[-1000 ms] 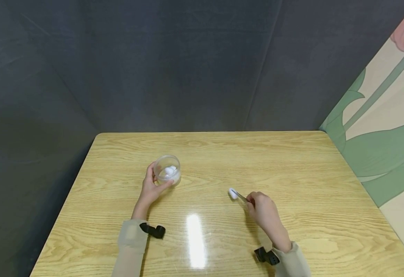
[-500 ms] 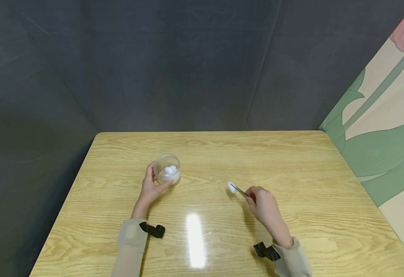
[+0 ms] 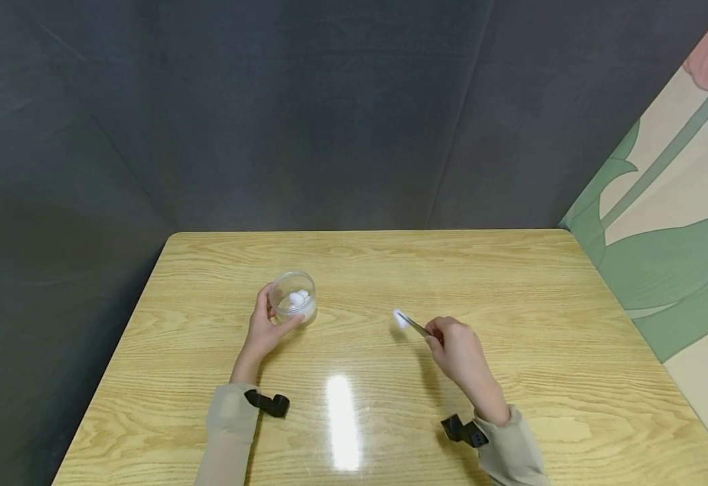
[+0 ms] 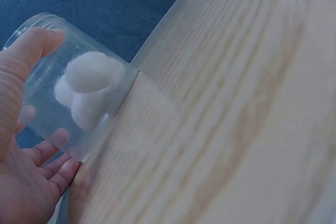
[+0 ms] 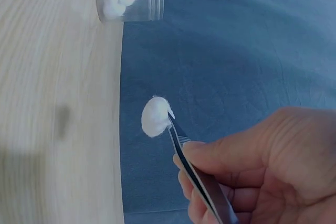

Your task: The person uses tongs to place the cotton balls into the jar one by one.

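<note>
A clear plastic jar (image 3: 310, 297) stands upright on the left half of the wooden table, its top uncovered. Several white cotton balls (image 4: 92, 74) lie at its bottom. My left hand (image 3: 264, 334) grips the jar from its near left side, the thumb at the front and the fingers curving behind. To the right, my right hand (image 3: 461, 352) pinches metal tweezers (image 5: 202, 184) between thumb and fingers. The tweezers' tips hold one white cotton ball (image 5: 156, 116) in the air above the table, apart from the jar.
The light wooden table (image 3: 354, 260) ends at a dark cloth backdrop (image 3: 329, 121). A floral-patterned panel (image 3: 675, 270) borders its right side. Black camera mounts (image 3: 465, 431) sit on both wrists. A bright light reflection shows on the tabletop.
My right hand has moved away from me and slightly left, carrying the tweezers and cotton ball. The left hand and jar have stayed in place.
</note>
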Motion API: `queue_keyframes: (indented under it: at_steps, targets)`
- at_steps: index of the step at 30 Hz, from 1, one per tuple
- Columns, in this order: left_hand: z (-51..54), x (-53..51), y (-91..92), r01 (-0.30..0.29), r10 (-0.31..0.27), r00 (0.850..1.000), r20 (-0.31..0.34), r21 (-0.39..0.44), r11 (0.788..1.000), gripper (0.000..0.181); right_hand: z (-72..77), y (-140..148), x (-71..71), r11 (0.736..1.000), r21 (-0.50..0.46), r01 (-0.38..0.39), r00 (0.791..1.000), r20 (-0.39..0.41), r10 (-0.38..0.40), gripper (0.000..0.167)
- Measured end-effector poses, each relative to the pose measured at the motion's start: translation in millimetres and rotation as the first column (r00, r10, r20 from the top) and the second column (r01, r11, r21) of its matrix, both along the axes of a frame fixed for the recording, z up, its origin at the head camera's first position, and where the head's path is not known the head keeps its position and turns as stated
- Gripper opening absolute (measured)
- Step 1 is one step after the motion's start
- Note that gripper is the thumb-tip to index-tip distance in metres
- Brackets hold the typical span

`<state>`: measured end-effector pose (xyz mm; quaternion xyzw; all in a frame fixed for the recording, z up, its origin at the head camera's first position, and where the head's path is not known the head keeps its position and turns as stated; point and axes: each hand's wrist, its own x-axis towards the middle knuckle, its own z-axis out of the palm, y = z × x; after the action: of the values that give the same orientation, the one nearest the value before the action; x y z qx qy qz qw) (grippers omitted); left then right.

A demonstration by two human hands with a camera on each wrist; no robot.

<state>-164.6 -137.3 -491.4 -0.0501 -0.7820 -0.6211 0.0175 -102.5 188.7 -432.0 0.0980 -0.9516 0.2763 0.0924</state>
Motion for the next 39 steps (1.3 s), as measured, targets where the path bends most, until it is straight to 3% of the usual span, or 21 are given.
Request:
queue_keyframes:
  at_steps: [14, 39]
  targets:
    - [-0.1, 0.5, -0.4, -0.005, 0.005, 1.000, 0.013, 0.005, 1.000, 0.081, 11.5, -11, -2.6, 0.999, -0.032, -0.023, 1.000, -0.015, 0.023, 0.008]
    - [-1.2, 0.3, -0.5, 0.004, -0.004, 1.000, 0.005, 0.022, 1.000, 0.082, 18.9, -26, -13.0, 0.997, -0.072, -0.029, 1.000, -0.011, 0.028, 0.006]
